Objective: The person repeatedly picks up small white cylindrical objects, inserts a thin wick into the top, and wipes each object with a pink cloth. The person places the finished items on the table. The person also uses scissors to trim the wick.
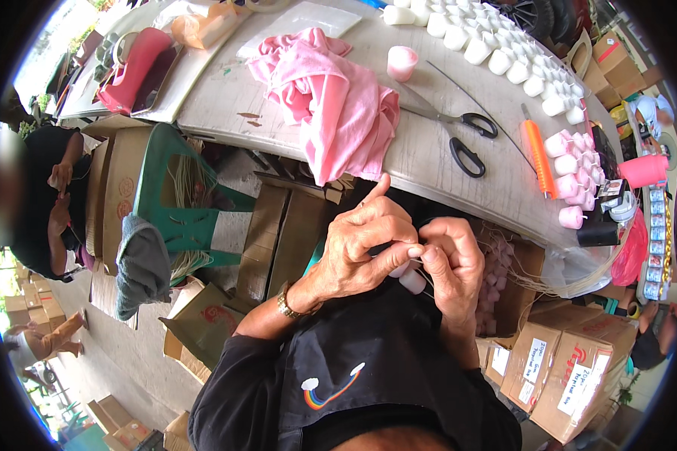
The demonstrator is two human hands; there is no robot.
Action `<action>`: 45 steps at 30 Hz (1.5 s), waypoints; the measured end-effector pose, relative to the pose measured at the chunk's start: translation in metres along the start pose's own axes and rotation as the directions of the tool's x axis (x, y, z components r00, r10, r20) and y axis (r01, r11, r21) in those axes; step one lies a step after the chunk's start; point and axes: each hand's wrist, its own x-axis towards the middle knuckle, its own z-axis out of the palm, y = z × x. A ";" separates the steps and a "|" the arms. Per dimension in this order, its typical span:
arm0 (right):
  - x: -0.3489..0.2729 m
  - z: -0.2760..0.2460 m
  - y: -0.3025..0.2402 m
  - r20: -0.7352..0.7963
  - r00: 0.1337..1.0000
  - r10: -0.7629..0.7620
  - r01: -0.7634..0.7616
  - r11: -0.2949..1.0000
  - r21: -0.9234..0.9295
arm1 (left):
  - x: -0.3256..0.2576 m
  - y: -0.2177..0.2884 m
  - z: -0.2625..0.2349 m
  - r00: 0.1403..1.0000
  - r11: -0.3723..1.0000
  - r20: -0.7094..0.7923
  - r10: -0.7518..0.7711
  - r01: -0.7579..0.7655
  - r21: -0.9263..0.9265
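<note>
- Pale candles (411, 281), at least one, sit below the pink cloth (335, 101), right under the fingertips; partly covered, can't tell if held or resting.
- Left hand (372, 239): below the cloth, thumb and index brought together at the tips, one finger pointing up close to the cloth's lower end.
- Right hand (453, 263): below and right of the cloth, fingers curled, thumb tip meeting left thumb tip. Whatever is pinched is too small/hidden to tell.
- Watch (284, 303), gold-toned, on left wrist, below the cloth.
- Table (226, 113): pale top, under the cloth.
- Scissors (447, 120), black handles, right of the cloth, blades pointing toward it.
- Pink candle (402, 64): upright, just right of the cloth's upper part.
- White candles (496, 56): packed rows, up and right of the cloth.
- Orange cutter (538, 150): well right of the cloth, past the scissors.
- Pink candles (575, 169), clustered, farther right of the cloth than the cutter.
- Tape dispenser (137, 71), pinkish red, left of the cloth.
- Green chair (154, 173): left and below the cloth, gray towel (141, 263) draped on it.
- Open carton (530, 263) of pinkish pieces, below and right of the cloth.
- Another person (41, 195), dark top, far left of the cloth.
</note>
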 end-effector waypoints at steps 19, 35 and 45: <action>-0.027 -0.030 -0.036 0.177 0.879 -0.443 0.390 0.881 0.268 | 0.156 -0.093 -0.026 0.995 0.604 -0.008 0.100 -0.054 0.795; -0.004 -0.009 -0.052 -0.017 0.766 -0.643 0.563 0.683 -0.465 | 0.052 -0.016 -0.009 0.881 0.069 0.372 -0.292 0.407 -0.911; 0.002 0.009 -0.028 0.030 0.803 -0.595 0.451 0.575 -0.683 | 0.000 -0.006 0.014 0.772 -0.231 0.489 -0.406 0.432 -0.872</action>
